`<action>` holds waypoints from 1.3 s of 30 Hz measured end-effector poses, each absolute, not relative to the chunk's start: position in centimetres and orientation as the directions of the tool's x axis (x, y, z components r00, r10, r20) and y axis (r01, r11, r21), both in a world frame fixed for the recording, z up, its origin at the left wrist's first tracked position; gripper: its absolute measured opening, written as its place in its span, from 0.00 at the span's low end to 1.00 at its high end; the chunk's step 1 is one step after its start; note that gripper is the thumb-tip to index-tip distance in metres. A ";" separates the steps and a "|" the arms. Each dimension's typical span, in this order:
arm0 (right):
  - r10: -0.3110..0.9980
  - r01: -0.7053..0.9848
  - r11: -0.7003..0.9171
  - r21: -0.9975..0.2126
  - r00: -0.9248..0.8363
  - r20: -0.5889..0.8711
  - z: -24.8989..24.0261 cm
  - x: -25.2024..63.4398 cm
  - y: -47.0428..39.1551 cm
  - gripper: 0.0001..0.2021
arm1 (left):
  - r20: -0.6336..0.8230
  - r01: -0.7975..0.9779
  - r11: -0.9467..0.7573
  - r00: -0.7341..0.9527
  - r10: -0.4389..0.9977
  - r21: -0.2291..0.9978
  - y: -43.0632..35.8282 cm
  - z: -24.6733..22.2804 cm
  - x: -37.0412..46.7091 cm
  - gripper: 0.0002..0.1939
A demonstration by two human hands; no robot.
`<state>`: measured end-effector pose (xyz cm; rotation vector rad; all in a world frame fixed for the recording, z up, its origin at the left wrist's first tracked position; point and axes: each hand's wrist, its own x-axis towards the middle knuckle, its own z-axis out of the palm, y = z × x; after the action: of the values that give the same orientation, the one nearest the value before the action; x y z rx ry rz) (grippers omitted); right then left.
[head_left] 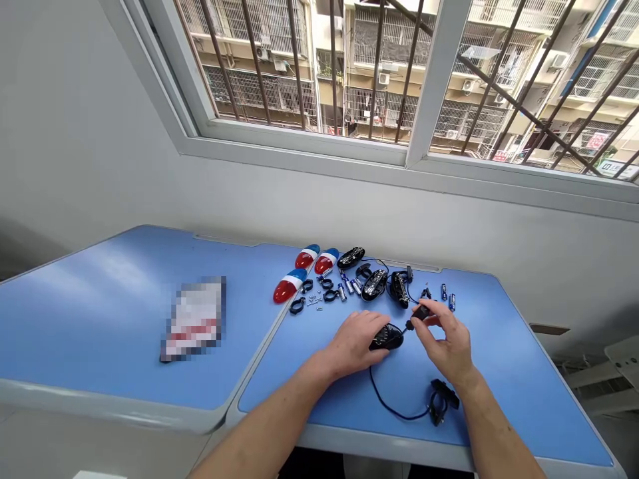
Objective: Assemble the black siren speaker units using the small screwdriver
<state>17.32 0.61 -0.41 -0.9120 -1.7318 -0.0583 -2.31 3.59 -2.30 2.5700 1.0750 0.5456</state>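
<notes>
While the left hand point(355, 342) pins a black oval housing point(386, 338) to the blue counter point(499, 372) with fingers curled over it, the right hand point(446, 338) pinches a small black plug point(421, 312) at its 1 o'clock end, not yet clearly seated. A black cable point(387, 402) trails to a clamp point(442, 399) at 5 o'clock. Unassembled housings point(375, 284), red-and-blue lenses point(289, 286), batteries point(447, 297) and rings point(297, 305) crowd 12 o'clock; nothing blocks the hands.

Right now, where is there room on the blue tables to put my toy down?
Bare patches: the right table right of the right hand, and the left table left of the blurred packet. Crowded: the back middle, with red-blue covers, batteries and black parts.
</notes>
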 end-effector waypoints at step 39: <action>0.651 0.531 0.654 -0.539 -0.032 0.758 -0.5 17.0 0.7 0.16 | 0.155 0.673 -0.645 0.638 0.754 0.362 3.3 -1.6 -1.9 0.13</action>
<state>16.99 0.66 -0.49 -0.9724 -1.6878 0.1267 -1.94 3.29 -1.58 2.5900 1.1543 0.4274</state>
